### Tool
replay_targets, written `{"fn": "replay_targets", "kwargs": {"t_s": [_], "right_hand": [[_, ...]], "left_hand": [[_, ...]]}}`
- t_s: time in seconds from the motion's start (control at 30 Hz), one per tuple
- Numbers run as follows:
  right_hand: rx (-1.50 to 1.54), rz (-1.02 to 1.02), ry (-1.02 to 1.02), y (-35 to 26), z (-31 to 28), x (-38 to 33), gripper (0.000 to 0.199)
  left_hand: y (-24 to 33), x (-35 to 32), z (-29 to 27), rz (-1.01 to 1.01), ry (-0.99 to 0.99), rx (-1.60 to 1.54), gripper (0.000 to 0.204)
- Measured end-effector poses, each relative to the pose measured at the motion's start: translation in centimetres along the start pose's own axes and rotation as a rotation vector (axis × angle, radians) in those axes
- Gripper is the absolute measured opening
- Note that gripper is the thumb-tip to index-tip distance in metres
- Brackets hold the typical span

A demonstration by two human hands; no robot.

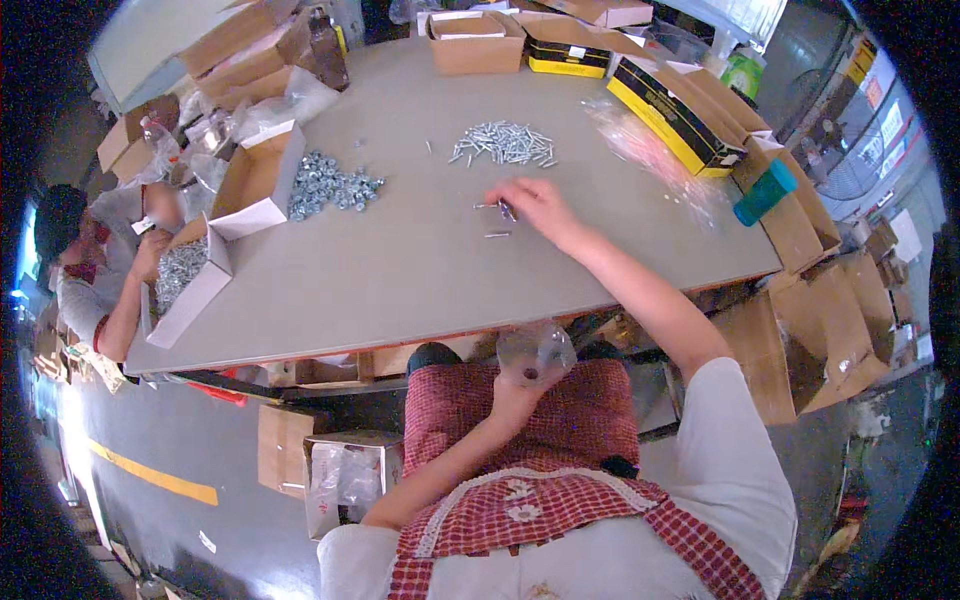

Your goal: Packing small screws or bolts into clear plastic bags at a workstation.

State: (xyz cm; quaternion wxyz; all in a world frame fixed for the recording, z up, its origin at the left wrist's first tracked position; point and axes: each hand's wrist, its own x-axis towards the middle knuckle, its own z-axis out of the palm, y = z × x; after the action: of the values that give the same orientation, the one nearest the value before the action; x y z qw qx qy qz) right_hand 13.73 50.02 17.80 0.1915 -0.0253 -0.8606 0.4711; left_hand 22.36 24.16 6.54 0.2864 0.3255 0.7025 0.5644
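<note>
My right hand [538,208] reaches over the grey table with its fingers pinched around small metal pins [506,210]; how many it grips is hard to see. Just below those fingertips, a single metal pin [497,234] lies on the tabletop. Beyond the hand is a loose pile of silvery metal pins [505,143]. Down at the table's front edge, above my lap, my left hand [518,395] is closed on a clear plastic bag [536,350]. The bag's contents are not clearly visible.
Left of the pins lies a heap of small metal nut-like pieces [328,185]. A co-worker's hand [150,252] is at a white-edged box [205,290] of metal parts. Clear bags [665,165], a yellow-black box [675,118] and a teal cup [765,193] line the right side.
</note>
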Motion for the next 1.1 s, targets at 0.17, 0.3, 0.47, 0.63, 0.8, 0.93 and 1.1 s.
{"fn": "replay_targets", "kwargs": {"t_s": [0.17, 0.3, 0.47, 0.63, 0.8, 0.93, 1.1], "right_hand": [[0.377, 0.125, 0.151, 0.2, 0.2, 1.4, 0.043], [0.335, 0.069, -0.157, -2.5, 1.0, -0.1, 0.049], [0.512, 0.158, -0.442, -6.7, 1.9, -6.7, 0.059], [0.814, -0.056, -0.278, -9.9, 0.8, -11.9, 0.051], [0.685, 0.032, -0.096, -9.8, -0.7, -15.0, 0.042], [0.468, 0.276, -0.107, -9.4, -0.2, -16.8, 0.031], [0.292, 0.207, -0.138, -10.0, 1.0, -16.7, 0.021]], "left_hand": [[-0.8, 0.6, 0.5, 0.097, 0.047, 0.114, 0.042], [-0.8, 0.5, 0.5, 0.011, -0.021, 0.012, 0.042], [-0.4, 0.7, 0.5, 0.183, 0.095, 0.133, 0.038], [-0.1, 1.6, 0.5, -0.022, 0.053, 0.032, 0.041], [-2.6, 3.3, 0.6, 0.027, 0.069, 0.072, 0.036], [-3.1, 3.2, 0.4, 0.030, 0.029, 0.072, 0.037], [-3.3, 1.5, -1.6, 0.223, -0.089, 0.097, 0.037]]}}
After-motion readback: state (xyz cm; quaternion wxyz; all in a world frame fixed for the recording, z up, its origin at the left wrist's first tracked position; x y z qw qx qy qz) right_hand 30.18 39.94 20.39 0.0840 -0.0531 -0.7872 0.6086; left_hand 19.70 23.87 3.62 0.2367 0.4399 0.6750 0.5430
